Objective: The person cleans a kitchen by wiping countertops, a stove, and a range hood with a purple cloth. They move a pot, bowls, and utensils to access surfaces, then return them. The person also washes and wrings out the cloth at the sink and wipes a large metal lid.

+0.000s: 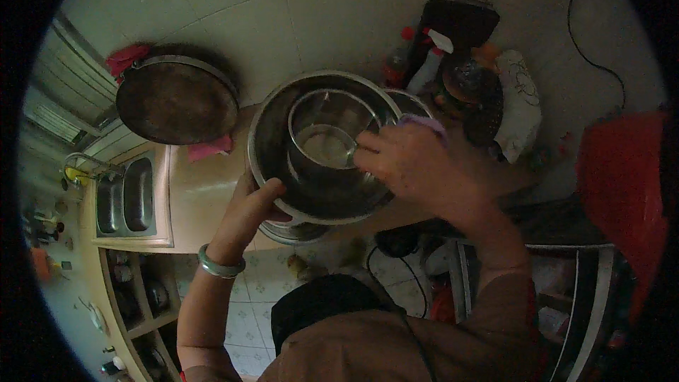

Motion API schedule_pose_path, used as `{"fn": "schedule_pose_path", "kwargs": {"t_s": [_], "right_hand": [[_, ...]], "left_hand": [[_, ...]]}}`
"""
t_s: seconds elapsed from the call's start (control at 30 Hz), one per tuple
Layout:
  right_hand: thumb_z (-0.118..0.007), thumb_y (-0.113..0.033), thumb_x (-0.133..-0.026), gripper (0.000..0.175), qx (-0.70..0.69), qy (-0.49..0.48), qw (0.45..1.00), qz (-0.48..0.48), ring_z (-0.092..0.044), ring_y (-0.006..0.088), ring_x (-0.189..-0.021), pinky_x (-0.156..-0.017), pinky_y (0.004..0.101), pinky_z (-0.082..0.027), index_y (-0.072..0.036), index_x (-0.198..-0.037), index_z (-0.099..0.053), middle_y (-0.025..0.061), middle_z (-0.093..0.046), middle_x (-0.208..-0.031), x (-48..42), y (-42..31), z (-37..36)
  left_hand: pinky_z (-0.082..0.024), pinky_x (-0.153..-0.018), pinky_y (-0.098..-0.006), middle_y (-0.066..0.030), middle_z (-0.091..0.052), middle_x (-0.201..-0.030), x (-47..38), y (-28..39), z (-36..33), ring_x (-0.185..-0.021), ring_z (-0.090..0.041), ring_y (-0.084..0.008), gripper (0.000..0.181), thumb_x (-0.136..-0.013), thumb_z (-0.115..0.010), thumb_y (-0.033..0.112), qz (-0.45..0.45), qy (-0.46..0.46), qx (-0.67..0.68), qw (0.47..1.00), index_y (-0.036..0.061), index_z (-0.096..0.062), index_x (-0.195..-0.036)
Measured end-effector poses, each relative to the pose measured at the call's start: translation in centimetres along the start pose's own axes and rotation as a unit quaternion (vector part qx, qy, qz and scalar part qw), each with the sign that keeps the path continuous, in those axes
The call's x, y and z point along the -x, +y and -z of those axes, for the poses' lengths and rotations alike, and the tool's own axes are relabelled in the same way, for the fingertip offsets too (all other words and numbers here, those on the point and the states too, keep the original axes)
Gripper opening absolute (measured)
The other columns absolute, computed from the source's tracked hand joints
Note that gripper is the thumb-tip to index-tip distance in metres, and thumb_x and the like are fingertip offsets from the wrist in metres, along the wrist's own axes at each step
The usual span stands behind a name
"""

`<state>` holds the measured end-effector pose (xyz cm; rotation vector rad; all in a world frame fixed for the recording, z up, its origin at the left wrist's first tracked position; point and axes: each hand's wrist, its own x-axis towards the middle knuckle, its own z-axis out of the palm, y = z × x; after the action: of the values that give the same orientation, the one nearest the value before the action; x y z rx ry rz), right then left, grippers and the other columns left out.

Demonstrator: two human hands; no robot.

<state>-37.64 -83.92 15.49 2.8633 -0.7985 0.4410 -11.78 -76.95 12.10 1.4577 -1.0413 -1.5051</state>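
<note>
A large round stainless steel basin (318, 196) is tilted towards me, with a smaller metal bowl (323, 132) inside it. My left hand (254, 201) grips the basin's lower left rim, the thumb over the edge. At the right side of both vessels is my right hand (403, 159), its fingers at the smaller bowl's rim; what they grip is unclear. A light purple cloth (424, 124) shows just behind this hand. Below and behind the basin, parts of other metal vessels (294, 232) stick out.
A large dark round pan (177, 101) leans against the tiled wall, pink cloths (210, 148) beside it. The double sink (124, 199) lies far left on the countertop (199, 196). Behind on the right stand a spray bottle (429, 66), a jar and a white bag (517, 106). A red object (620, 180) hangs far right.
</note>
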Motion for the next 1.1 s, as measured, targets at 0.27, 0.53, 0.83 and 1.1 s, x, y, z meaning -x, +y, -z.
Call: {"fn": "schedule_pose_path", "kwargs": {"t_s": [0.27,0.53,0.83,1.1], "right_hand": [[-0.063,-0.016,-0.075,0.019,0.008,0.062,0.998,-0.024,-0.063,0.021,-0.077,-0.066,0.0333,-0.051,-0.012,-0.093,-0.067,0.0056,-0.061,-0.091,1.1,1.4,-3.5],[-0.064,-0.036,-0.087,0.041,-0.074,0.275,0.812,-0.51,-0.064,0.0314,-0.087,-0.074,0.0377,-0.051,-0.008,-0.117,-0.06,0.0136,-0.064,-0.102,11.1,5.9,-6.6],[-0.063,-0.048,-0.086,0.073,-0.481,0.09,0.596,-0.636,-0.056,0.0279,-0.113,-0.094,0.0377,-0.045,-0.002,-0.138,-0.041,0.0162,-0.054,-0.13,16.5,6.8,-20.1],[-0.06,-0.035,-0.085,0.049,-0.661,0.14,0.408,-0.614,-0.059,0.0268,-0.091,-0.075,0.039,-0.052,-0.002,-0.12,-0.057,0.0126,-0.059,-0.116,20.7,5.5,-21.6]], "left_hand": [[-0.058,-0.065,-0.0324,-0.0128,-0.064,-0.092,-2.4,-2.2,-2.3,-0.081,-0.066,-0.0219,0.033,-0.09,-0.05,0.025,0.005,0.033,0.043,0.999,-0.0032,-0.057,-0.105],[-0.058,-0.067,-0.032,-0.0126,-0.063,-0.1,-1.8,-2.5,0.4,-0.084,-0.066,-0.0211,0.035,-0.091,-0.051,0.026,-0.024,0.095,0.013,0.995,-0.0007,-0.052,-0.113],[-0.058,-0.064,-0.0299,-0.0082,-0.061,-0.096,2.2,-1.7,3.7,-0.082,-0.066,-0.0181,0.028,-0.089,-0.053,0.025,-0.022,0.164,0.036,0.986,0.002,-0.054,-0.106],[-0.057,-0.073,-0.0343,-0.0084,-0.06,-0.106,4.5,-2.5,5.2,-0.093,-0.064,-0.0215,0.037,-0.09,-0.055,0.028,-0.036,0.159,0.136,0.977,0.0041,-0.05,-0.118]]}}
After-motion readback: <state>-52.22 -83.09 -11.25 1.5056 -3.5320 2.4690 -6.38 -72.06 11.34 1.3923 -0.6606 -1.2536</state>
